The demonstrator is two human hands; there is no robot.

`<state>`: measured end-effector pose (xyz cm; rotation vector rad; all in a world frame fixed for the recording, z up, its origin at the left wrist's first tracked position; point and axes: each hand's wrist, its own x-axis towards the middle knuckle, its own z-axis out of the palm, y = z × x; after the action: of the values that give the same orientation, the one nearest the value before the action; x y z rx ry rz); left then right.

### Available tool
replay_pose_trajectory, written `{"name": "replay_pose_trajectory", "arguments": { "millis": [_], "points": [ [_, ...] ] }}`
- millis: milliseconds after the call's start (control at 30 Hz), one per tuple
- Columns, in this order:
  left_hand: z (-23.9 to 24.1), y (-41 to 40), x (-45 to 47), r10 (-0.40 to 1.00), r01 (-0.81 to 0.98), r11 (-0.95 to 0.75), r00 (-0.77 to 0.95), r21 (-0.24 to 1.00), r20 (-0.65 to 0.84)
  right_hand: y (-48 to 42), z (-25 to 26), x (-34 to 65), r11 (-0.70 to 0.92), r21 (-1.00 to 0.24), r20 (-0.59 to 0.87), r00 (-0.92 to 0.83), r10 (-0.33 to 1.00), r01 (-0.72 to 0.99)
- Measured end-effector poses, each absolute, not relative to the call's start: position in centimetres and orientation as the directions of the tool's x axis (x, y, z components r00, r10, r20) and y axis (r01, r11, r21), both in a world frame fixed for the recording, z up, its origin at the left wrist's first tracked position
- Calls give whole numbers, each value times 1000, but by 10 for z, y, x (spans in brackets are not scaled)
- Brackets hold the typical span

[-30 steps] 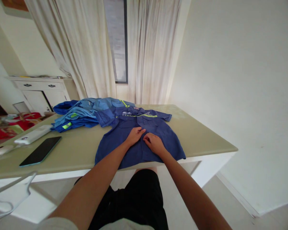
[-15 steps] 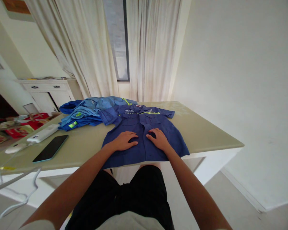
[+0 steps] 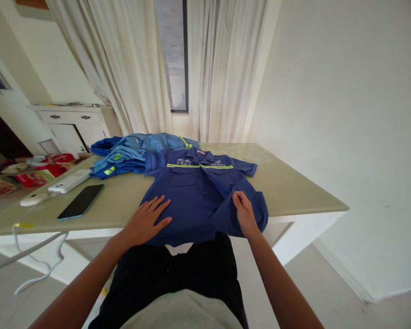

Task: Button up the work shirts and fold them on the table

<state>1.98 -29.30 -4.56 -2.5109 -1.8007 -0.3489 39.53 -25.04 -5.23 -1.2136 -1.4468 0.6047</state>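
Note:
A dark blue short-sleeved work shirt point(image 3: 188, 205) lies front up on the table, its collar toward the window and its hem at the near edge. A yellow-green stripe and white lettering cross the chest. My left hand point(image 3: 147, 221) rests flat on the lower left of the shirt, fingers spread. My right hand point(image 3: 244, 210) is closed on the shirt's right front panel, pinching the cloth and lifting it into a fold. The front placket gapes open beside that hand, with a button showing lower down.
A heap of blue work clothes point(image 3: 133, 153) lies at the table's back left. A black phone point(image 3: 81, 201), a white power strip point(image 3: 69, 181) and a white mouse-like object point(image 3: 33, 199) are at the left. White cables point(image 3: 55, 260) hang off the front edge. A wall point(image 3: 329, 114) stands at right.
My left hand has slid left and toward me, still flat. My right hand has gone from lying on the cloth to gripping and raising the right panel. The view has shifted slightly.

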Motion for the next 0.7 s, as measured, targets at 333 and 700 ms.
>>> {"name": "replay_pose_trajectory", "arguments": {
  "millis": [333,700],
  "points": [
    [-23,-300,41,958,973,-208,182,103,222,-262,-31,404,382,-854,302,-264,916,352],
    [-43,-253,129,877,847,-469,416,248,240,-270,-24,370,485,-550,313,-371,874,679]
  ]
}}
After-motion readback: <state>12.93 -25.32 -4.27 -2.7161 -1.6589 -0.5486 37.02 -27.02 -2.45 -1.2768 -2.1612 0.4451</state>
